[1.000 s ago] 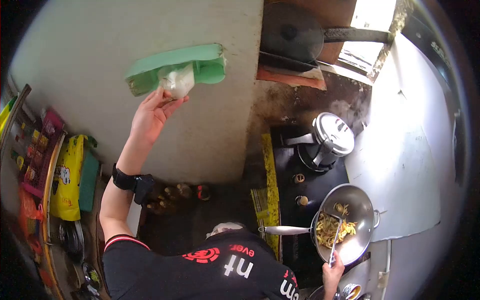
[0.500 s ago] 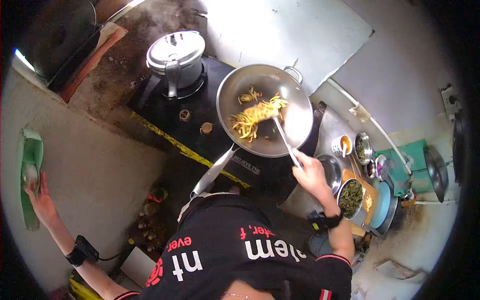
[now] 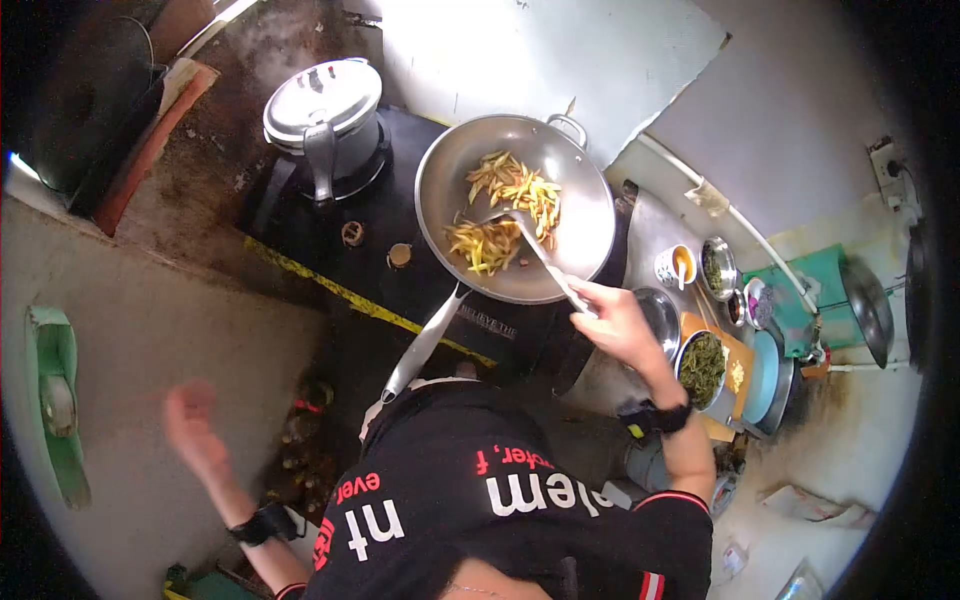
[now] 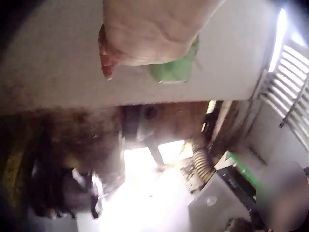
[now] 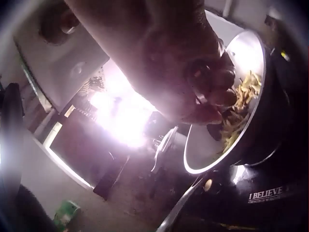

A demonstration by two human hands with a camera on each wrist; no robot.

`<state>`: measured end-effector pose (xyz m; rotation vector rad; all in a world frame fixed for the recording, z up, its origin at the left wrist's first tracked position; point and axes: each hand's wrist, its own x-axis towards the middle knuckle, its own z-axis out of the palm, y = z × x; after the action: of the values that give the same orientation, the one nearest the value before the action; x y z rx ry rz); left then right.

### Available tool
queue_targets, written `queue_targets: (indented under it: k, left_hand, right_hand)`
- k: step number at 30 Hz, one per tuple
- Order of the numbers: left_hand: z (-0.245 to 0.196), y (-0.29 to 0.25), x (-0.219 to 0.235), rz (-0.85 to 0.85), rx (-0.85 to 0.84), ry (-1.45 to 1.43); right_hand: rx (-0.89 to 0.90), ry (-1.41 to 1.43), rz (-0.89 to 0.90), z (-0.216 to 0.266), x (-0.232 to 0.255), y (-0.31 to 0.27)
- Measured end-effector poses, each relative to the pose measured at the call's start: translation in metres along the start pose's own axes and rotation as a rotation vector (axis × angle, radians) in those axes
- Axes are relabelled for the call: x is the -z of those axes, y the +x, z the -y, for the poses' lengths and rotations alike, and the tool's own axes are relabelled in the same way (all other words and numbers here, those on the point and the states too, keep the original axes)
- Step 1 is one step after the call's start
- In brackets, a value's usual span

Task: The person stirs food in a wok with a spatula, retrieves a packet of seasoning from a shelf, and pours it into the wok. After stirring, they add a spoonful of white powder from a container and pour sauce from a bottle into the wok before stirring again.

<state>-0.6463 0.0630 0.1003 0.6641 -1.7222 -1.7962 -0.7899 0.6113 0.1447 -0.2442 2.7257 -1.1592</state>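
My right hand [image 3: 625, 328] grips the handle of a spatula [image 3: 548, 265], whose blade is down among yellowish food strips [image 3: 535, 200] in a wide steel wok [image 3: 590, 225]. The strips lie in two heaps. Those fingers also show curled over the wok in the right wrist view. On the other side my left hand [image 3: 195, 432], blurred, is in the air before the wall with nothing visible in it. Left of it, apart, a green wall holder [image 3: 50, 350] contains a whitish object [image 3: 60, 405].
A steaming pressure cooker [image 3: 340, 130] stands on the black stove [image 3: 400, 215] beside the wok. The wok's long handle [image 3: 425, 345] points toward my body. At right are a cup [image 3: 668, 268], a bowl of dark greens [image 3: 703, 370] and a cutting board [image 3: 742, 355]. Bottles [image 3: 300, 435] stand low at left.
My left hand has left the whitish object in the green holder and come back toward my body. The spatula has shifted the strips into two heaps. The head view turned from wall to stove.
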Motion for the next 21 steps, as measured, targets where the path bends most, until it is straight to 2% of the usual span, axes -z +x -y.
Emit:
queue_targets:
  k: [2, 3, 4, 5, 6, 8, 9, 10, 11, 12, 13, 15, 17, 18, 19, 20, 21]
  left_hand:
    - [0.016, -0.026, -0.071, 0.254, 0.349, -0.089]
    - [0.028, -0.035, -0.102, 0.407, 0.373, 0.088]
    - [0.029, -0.044, -0.131, 0.479, 0.528, 0.002]
    - [0.036, -0.05, -0.153, 0.651, 0.539, -0.031]
    - [0.048, -0.054, -0.172, 0.804, 0.602, -0.023]
    - [0.07, -0.061, -0.205, 1.013, 0.657, 0.027]
    - [0.049, -0.07, -0.226, 1.094, 0.643, 0.125]
    - [0.06, -0.074, -0.235, 1.178, 0.791, -0.073]
    - [0.065, -0.075, -0.242, 1.229, 0.833, -0.09]
    - [0.067, -0.076, -0.246, 1.279, 0.877, -0.103]
    - [0.072, -0.075, -0.246, 1.28, 0.872, -0.103]
    - [0.08, -0.068, -0.246, 1.363, 0.996, -0.069]
    - [0.081, -0.076, -0.247, 1.309, 0.97, -0.021]
    - [0.084, -0.076, -0.248, 1.255, 0.962, 0.037]
    - [0.066, -0.071, -0.25, 1.295, 0.956, 0.059]
    - [0.075, -0.073, -0.25, 1.282, 1.009, 0.034]
    - [0.078, -0.074, -0.25, 1.283, 0.928, 0.066]
  right_hand:
    - [-0.143, -0.071, 0.028, 0.03, 0.032, -0.024]
    - [-0.166, -0.084, 0.086, 0.035, 0.045, -0.031]
    - [-0.185, -0.098, 0.142, 0.038, 0.055, -0.037]
    - [-0.231, -0.027, 0.22, 0.042, 0.059, -0.04]
    - [-0.232, -0.031, 0.215, 0.04, 0.053, -0.04]
    - [-0.278, 0.245, 0.244, 0.034, 0.031, -0.035]
    - [-0.315, 0.351, 0.252, 0.041, 0.018, -0.026]
    - [-0.342, 0.474, 0.255, 0.034, 0.001, -0.018]
    - [-0.376, 0.479, 0.224, 0.041, -0.011, -0.009]
    - [-0.31, 0.521, 0.151, 0.025, -0.032, 0.001]
    - [-0.315, 0.556, 0.107, 0.028, -0.042, 0.01]
    - [-0.296, 0.587, 0.071, 0.024, -0.053, 0.032]
    - [-0.132, 0.332, -0.122, 0.008, -0.069, 0.055]
    - [0.074, 0.203, -0.213, 0.002, -0.074, 0.064]
    - [-0.081, 0.195, -0.121, -0.024, -0.08, 0.079]
    - [-0.153, -0.003, -0.175, 0.006, -0.076, 0.077]
    - [-0.051, 0.018, -0.197, -0.024, -0.085, 0.078]
